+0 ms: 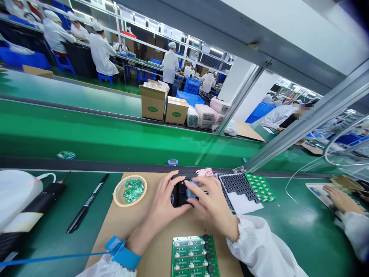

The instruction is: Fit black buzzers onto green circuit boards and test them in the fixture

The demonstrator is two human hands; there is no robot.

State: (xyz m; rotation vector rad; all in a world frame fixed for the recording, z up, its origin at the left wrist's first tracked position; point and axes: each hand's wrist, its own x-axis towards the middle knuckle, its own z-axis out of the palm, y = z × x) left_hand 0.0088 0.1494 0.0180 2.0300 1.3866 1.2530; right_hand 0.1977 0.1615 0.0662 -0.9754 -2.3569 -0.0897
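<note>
The left hand point(164, 196) is grasping a small black plastic fixture point(179, 196) on the cardboard mat point(155, 254), while the right hand point(210, 204) is pressing on its blue part point(191, 193).

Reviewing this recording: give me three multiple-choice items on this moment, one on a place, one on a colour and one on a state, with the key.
1. Where does the roll of tape holding green circuit boards lie?
A. On the far conveyor belt
B. On the brown cardboard sheet
C. In a blue crate

2. What colour is the wrist strap?
A. Blue
B. Red
C. White

3. What do the left hand and right hand touch?
A. Only the left touches anything
B. Neither touches anything
C. Both touch the black unit

1: B, the ring sits on the sheet beside the hands.
2: A, the band shows blue.
3: C, both hands close around it.
</note>
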